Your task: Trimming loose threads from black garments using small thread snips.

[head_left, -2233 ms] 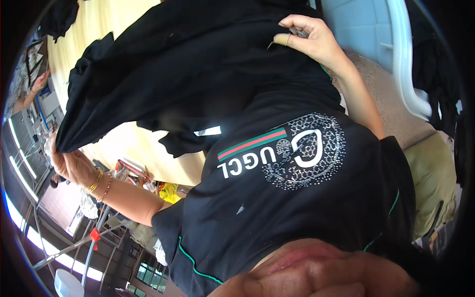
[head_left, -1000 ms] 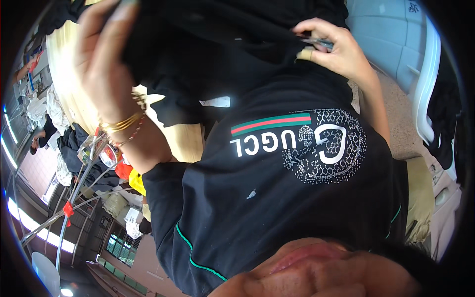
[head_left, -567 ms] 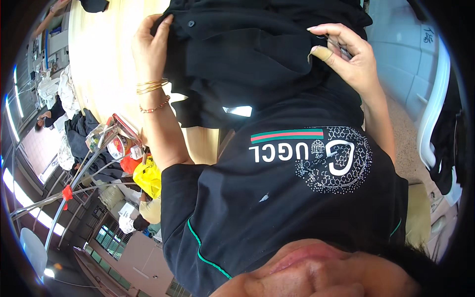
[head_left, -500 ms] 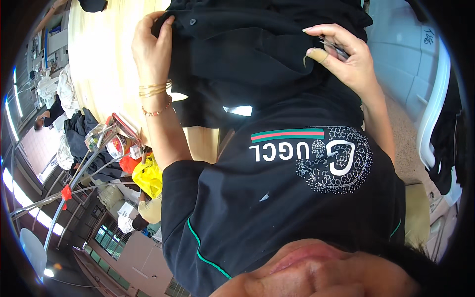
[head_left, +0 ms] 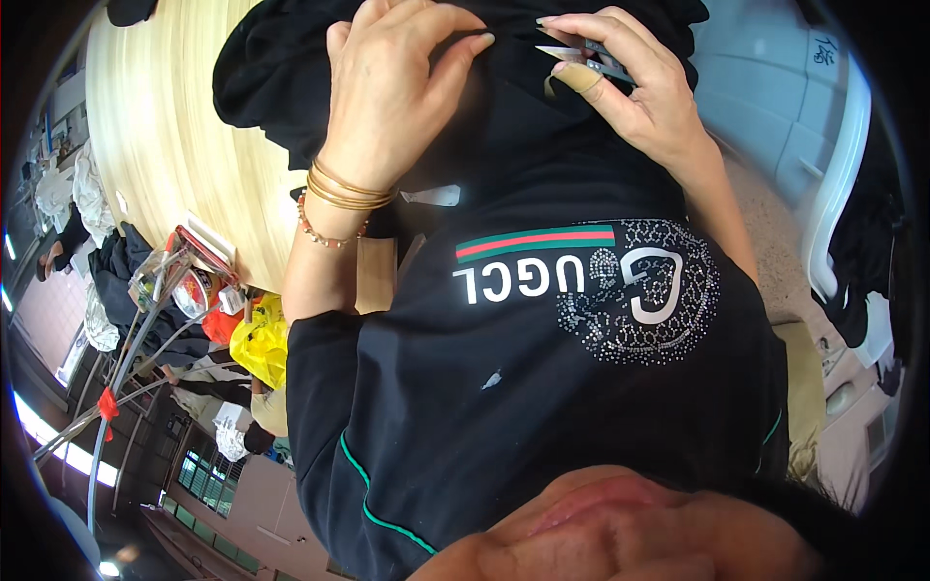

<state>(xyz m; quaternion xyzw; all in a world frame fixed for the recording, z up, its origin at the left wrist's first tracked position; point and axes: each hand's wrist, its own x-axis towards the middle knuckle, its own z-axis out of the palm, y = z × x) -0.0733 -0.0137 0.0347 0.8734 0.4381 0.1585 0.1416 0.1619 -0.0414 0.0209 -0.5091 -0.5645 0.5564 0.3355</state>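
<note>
Well, thread snips [head_left: 560,52]: they are sitting in the right hand [head_left: 651,92], with the tips pointing across at the left hand [head_left: 387,82]. The two blades seem to be standing a little apart.
Right hand: it is curling around the snips, with the thumb below and the fingers above. A tan cover [head_left: 578,77] is hugging the thumb.
Left hand: its thumb and first finger are almost meeting at the tips. I am not able to tell if they are pinching a bit of cloth or thread.
Black garment [head_left: 513,116]: it is lying bunched under both hands, just in front of the person's belly, and is spreading left past the left wrist.
Gap: some black cloth is showing between the left fingertips and the blade tips, which are near but not touching.
Doing it well: good work is probably calling for the left fingers to be holding the cloth flat and snug, with skin staying out of the blades' way. The tips should be going in slowly, because black on black is making folds hard to see.
Desk [head_left: 165,126]: its pale wood top is showing to the left of the garment.
Gold bangles [head_left: 349,189]: they are circling the left wrist, close above the cloth.
</note>
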